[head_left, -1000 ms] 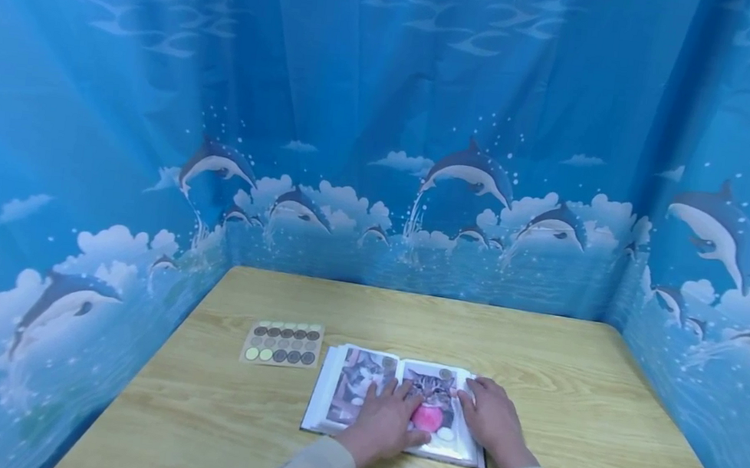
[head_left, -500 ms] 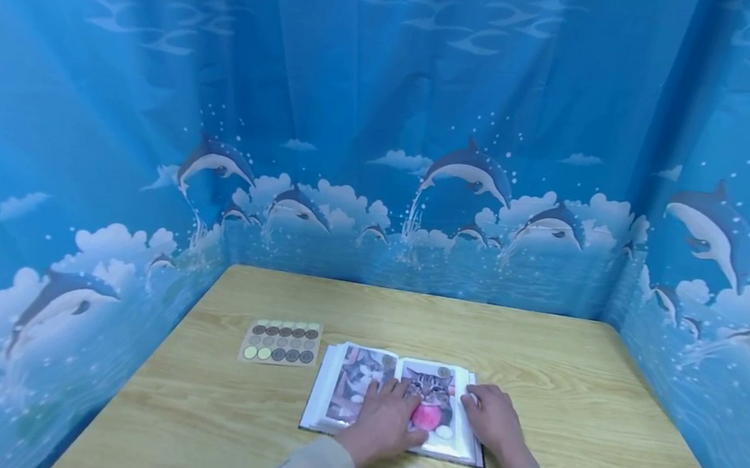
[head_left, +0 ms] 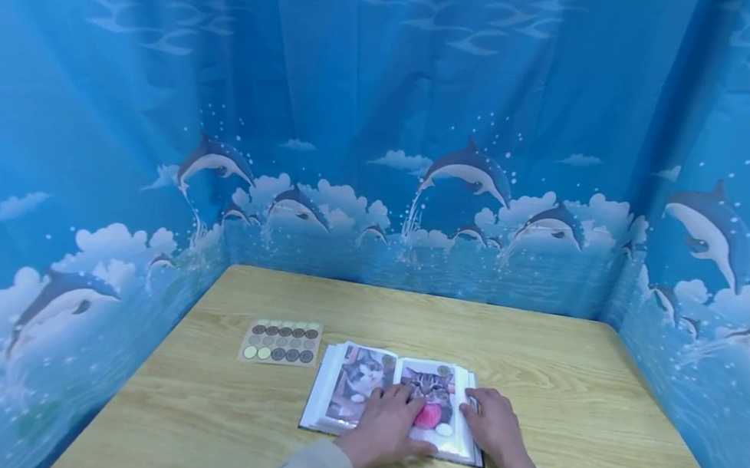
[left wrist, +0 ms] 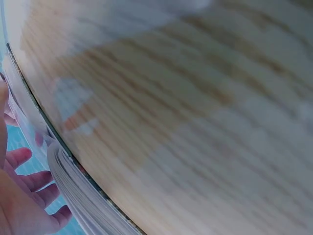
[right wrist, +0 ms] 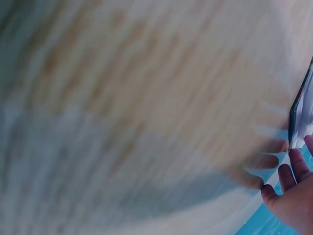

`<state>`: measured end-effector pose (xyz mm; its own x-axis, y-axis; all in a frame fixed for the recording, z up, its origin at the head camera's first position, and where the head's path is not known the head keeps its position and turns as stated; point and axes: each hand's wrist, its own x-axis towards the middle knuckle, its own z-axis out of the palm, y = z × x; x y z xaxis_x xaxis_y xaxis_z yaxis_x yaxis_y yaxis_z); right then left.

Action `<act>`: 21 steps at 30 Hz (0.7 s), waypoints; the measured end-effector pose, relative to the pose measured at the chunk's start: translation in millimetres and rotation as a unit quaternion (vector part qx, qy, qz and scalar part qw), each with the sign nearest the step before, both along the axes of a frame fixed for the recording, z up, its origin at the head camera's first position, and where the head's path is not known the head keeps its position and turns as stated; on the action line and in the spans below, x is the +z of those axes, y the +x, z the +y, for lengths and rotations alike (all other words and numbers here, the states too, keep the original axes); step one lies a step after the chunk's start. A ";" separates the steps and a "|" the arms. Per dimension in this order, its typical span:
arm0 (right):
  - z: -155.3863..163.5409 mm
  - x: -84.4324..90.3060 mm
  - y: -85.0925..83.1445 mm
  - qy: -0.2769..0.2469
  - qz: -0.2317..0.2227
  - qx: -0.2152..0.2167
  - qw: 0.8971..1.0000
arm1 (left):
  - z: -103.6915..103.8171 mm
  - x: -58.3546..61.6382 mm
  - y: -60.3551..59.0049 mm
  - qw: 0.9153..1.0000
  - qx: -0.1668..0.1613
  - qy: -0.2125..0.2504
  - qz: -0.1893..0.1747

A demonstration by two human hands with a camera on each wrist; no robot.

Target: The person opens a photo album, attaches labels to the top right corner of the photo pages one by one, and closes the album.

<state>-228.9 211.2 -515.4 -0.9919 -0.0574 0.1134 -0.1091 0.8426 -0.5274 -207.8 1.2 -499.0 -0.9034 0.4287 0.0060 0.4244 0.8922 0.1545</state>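
A photo album [head_left: 353,424] lies spread on the table, a cat picture on each of its two visible pages. My left hand [head_left: 388,425] rests on it near the middle fold, fingers spread, thumb over the right page's lower part. In the left wrist view, the fingers [left wrist: 36,181] show above the stacked pages [left wrist: 78,191]. My right hand [head_left: 497,429] is at the album's right edge, fingertips right at the page border. The right wrist view shows its fingers [right wrist: 296,164] beside the cover's corner [right wrist: 292,122], nothing visibly pinched.
A sheet of round coin-like stickers [head_left: 281,342] lies left of the album, dark and pale discs in rows. The wooden table [head_left: 574,380] is bordered at the back and sides by blue dolphin-print curtains [head_left: 361,109].
My right hand has drawn its fingers back from the right page to the album's edge. My left hand has shifted slightly, its thumb moving right and its fingers slightly lower on the pages.
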 end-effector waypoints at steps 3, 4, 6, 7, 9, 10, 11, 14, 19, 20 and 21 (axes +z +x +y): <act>-0.3 -1.4 0.4 0.005 0.009 0.002 1.000 | 0.3 -0.4 0.9 1.000 -0.002 0.000 0.003; -0.4 -1.9 0.7 0.007 0.013 0.004 1.000 | 0.3 -0.6 1.1 1.000 -0.002 0.001 0.002; -0.4 -2.7 1.3 0.011 0.023 0.008 1.000 | 0.2 -0.8 1.5 1.000 -0.003 0.004 0.002; -0.7 -2.6 1.9 0.012 0.026 0.009 1.000 | 0.1 -0.9 1.7 1.000 -0.003 0.004 0.001; -0.9 -2.7 2.8 0.014 0.030 0.010 0.999 | -0.3 -1.2 1.7 1.000 -0.004 0.008 -0.002; -1.0 -2.8 2.9 0.015 0.029 0.010 0.999 | -0.6 -1.6 1.5 1.000 -0.004 0.010 -0.004; -1.2 -2.6 3.2 0.015 0.028 0.010 0.999 | -0.8 -2.1 1.2 1.000 -0.005 0.012 -0.006; -1.4 -1.8 3.7 0.018 0.023 0.008 1.000 | -1.8 -4.1 0.2 1.000 -0.009 0.016 -0.008; -0.9 -1.7 3.9 0.017 0.024 0.010 1.000 | -3.4 -5.3 -0.3 1.000 -0.020 0.011 0.006; -0.8 -1.9 4.0 0.015 0.024 0.010 1.000 | -3.7 -5.3 -0.3 1.000 -0.022 0.011 0.007; -0.6 -2.3 4.0 0.014 0.025 0.010 1.000 | -4.1 -5.4 -0.5 1.000 -0.023 0.009 0.009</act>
<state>-224.9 210.6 -517.7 -0.9837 -0.0811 0.1603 -0.1515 0.8540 -0.4978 -208.2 -2.8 -504.4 -0.8821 0.4701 0.0309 0.4685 0.8683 0.1629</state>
